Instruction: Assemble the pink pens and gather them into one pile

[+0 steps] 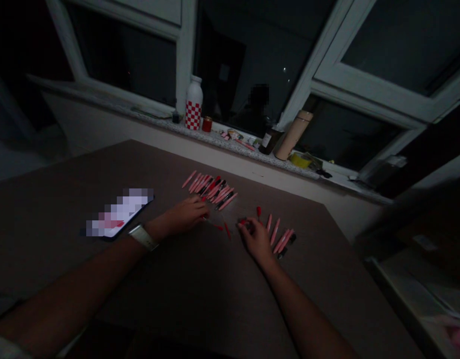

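Observation:
My left hand (191, 212) is curled, fingertips together, at the near side of a bunch of pink and black pens (214, 189). A thin, pale stick with a red end (219, 227) sticks out from its fingertips. Beside that lies a short red piece (227, 230) on the table. My right hand (257, 238) pinches a small red piece (243, 222), mostly covered by the fingers. Just beyond it is a red-tipped item (258, 212). Several pink pens (275, 232) lie to the right of this hand, with black parts (289, 242) at their ends.
A lit phone (121, 214) lies on the dark table (170, 289), left of my left forearm. Along the windowsill (140, 113) stand a red-checked white bottle (193, 104), a small red jar (207, 124), a dark bottle (267, 139) and a tan flask (294, 134).

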